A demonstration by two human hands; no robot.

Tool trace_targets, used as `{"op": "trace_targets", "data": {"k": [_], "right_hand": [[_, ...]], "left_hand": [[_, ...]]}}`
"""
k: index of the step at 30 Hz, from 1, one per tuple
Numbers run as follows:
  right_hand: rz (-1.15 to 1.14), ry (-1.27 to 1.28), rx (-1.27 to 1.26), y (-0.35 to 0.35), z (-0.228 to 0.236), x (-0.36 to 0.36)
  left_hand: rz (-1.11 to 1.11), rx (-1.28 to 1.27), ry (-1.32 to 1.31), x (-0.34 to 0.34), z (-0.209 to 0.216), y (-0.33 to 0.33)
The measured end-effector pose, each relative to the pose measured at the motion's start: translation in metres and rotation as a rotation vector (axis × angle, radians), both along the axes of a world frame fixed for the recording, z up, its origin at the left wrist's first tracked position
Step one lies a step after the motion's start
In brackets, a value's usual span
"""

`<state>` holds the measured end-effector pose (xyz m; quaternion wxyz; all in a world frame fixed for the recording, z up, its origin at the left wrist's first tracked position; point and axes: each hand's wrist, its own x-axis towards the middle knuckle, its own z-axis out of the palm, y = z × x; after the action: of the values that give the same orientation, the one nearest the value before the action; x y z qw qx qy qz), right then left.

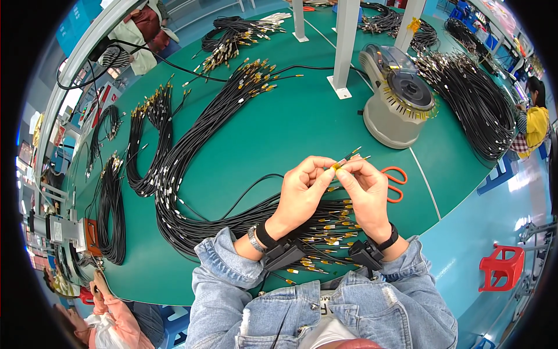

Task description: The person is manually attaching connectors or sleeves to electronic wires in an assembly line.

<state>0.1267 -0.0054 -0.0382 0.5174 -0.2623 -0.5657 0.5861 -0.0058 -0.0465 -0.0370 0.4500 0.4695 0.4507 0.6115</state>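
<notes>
My left hand (303,189) and my right hand (366,192) meet over the front of the green table, thumbs and fingertips pinched together. Between them is the end of a thin black cable (351,155), with a bit of yellow tape (336,166) at the fingertips. The cable tips point away to the upper right. Beneath my wrists lies a thick bundle of black cables (215,228) that curves round to the left, its near ends marked with yellow and white. Orange-handled scissors (396,184) rest just right of my right hand, their blades hidden behind it.
A round grey tape dispenser (401,96) with yellow strips round its wheel stands beyond my hands, near a white post (344,46). More cable bundles lie at left, far left and on the right (471,107). Co-workers sit at the lower left (119,326) and far right (532,125).
</notes>
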Motion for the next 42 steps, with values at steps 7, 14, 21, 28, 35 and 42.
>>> {"op": "trace_targets", "data": {"k": [7, 14, 21, 28, 35, 42], "right_hand": [[0.022, 0.025, -0.035, 0.001, 0.0004, 0.0021], [0.032, 0.042, -0.04, -0.0006, 0.0016, 0.0018], [0.036, 0.06, -0.034, 0.002, -0.0022, 0.0021], [-0.002, 0.03, 0.048, 0.0023, -0.001, 0.0014], [-0.039, -0.007, 0.205, 0.0012, -0.0024, 0.0017], [-0.042, -0.016, 0.219, -0.0008, -0.002, 0.0006]], "left_hand": [[-0.131, -0.053, -0.18, -0.0047, 0.0036, 0.0022], [-0.143, -0.109, -0.301, -0.0028, 0.0034, -0.0007], [-0.18, -0.093, -0.277, -0.0057, 0.0014, 0.0022], [-0.18, -0.042, -0.137, -0.0098, 0.0053, 0.0021], [-0.115, 0.001, 0.036, -0.0063, 0.0071, -0.0034], [-0.045, 0.1, 0.163, -0.0053, 0.0022, -0.0028]]}}
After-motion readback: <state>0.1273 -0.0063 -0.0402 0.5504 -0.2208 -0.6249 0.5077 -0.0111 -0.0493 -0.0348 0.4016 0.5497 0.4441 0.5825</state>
